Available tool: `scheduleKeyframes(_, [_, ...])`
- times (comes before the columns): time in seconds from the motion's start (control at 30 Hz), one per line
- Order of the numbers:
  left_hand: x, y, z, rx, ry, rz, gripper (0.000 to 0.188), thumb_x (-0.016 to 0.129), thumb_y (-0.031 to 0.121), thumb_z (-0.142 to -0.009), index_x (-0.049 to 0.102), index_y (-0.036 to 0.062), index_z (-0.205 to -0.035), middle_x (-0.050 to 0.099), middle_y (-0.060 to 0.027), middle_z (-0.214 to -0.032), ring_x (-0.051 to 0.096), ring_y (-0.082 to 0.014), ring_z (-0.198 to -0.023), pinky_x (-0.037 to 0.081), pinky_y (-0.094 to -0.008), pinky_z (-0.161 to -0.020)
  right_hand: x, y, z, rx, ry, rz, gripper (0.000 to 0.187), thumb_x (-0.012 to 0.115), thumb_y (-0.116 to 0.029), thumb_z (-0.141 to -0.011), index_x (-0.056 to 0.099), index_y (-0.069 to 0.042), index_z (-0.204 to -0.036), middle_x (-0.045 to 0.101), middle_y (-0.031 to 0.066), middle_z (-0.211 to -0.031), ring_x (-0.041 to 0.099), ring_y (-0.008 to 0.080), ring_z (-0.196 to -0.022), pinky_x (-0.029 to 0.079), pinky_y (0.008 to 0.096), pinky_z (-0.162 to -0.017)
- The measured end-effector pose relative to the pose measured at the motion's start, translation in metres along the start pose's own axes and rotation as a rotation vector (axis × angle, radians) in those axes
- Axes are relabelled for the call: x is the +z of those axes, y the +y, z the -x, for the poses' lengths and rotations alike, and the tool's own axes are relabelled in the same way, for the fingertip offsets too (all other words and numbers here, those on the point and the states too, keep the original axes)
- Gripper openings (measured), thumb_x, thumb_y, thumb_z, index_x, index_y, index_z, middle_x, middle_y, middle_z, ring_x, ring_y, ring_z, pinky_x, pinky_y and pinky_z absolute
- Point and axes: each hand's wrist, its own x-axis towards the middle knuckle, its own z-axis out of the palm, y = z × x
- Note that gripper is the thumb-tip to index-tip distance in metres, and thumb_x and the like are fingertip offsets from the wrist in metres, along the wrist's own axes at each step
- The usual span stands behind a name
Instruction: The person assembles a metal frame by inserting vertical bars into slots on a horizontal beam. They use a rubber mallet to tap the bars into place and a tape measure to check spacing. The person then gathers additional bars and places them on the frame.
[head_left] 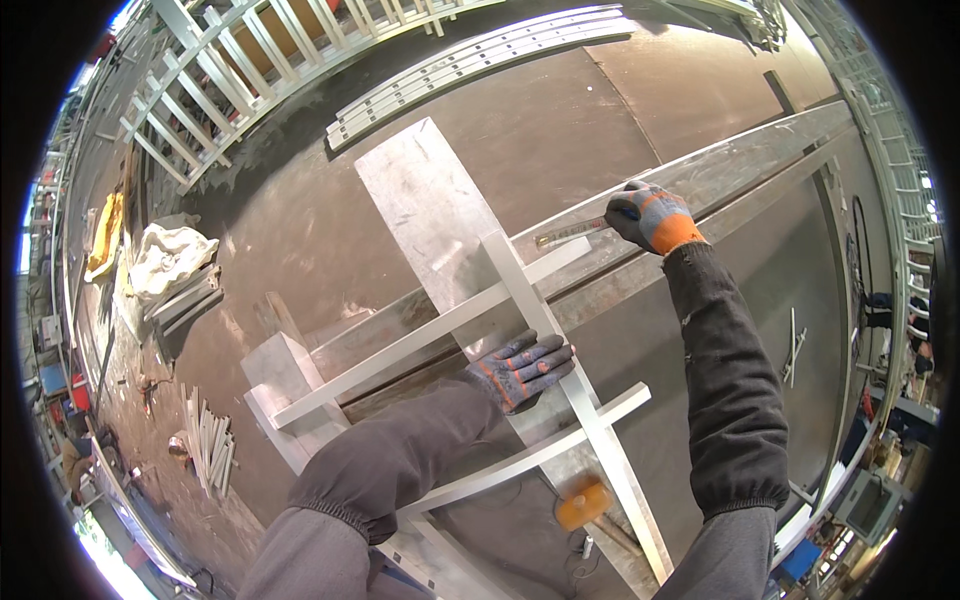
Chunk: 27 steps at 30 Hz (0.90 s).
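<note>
My left hand (525,372), in a grey and orange work glove, lies flat with its fingers stretched out across a long light metal bar (535,310). Closed in a fist, my right hand (655,217) grips a tape measure (572,232); a short length of its blade sticks out to the left, near the end of a crossing metal bar (420,343). The tape's case is mostly hidden in the glove. A second, curved crossing bar (515,462) meets the long bar lower down. Beneath these bars runs a wide flat metal plate (428,200).
A mallet with a yellow-orange head (583,502) lies near the long bar. Stacked rails (480,65) and a slatted metal frame (215,85) are at the far side. On the left are a white cloth bundle (170,258) and a pile of metal strips (208,442).
</note>
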Motion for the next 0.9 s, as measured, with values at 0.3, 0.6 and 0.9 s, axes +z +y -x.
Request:
scheduleKeyframes(0.3, [-0.007,0.003,-0.001,0.012,-0.212,-0.229,0.057,0.042,0.029,-0.102,0.031,0.0279,-0.158,0.027,0.0027,-0.169,0.029,-0.0220,-0.155,0.028,-0.0462,-0.128,0.010,-0.019,-0.021,-0.207,-0.032,0.000,0.017,0.064,-0.033,-0.092,0.074,-0.021,-0.097,0.069,0.0070,-0.101,0.068,0.0311,-0.098,0.055,0.0442,-0.084])
scheduleKeyframes(0.6, [-0.015,0.004,-0.002,-0.027,-0.020,0.046,0.060,0.055,0.027,-0.095,0.041,0.0257,-0.154,0.033,0.0002,-0.166,0.036,-0.0239,-0.152,0.037,-0.0505,-0.122,-0.004,-0.025,-0.023,-0.254,-0.043,0.146,0.018,0.062,-0.032,-0.092,0.074,-0.018,-0.091,0.070,0.0108,-0.099,0.070,0.0351,-0.093,0.056,0.0471,-0.080])
scheduleKeyframes(0.9, [-0.004,-0.001,0.001,0.148,-0.079,-0.723,0.060,0.053,0.025,-0.096,0.039,0.0241,-0.154,0.032,-0.0021,-0.167,0.033,-0.0235,-0.153,0.034,-0.0490,-0.124,-0.002,-0.025,-0.026,-0.242,-0.090,0.189,0.018,0.063,-0.032,-0.092,0.075,-0.019,-0.095,0.069,0.0112,-0.102,0.070,0.0349,-0.094,0.056,0.0476,-0.081])
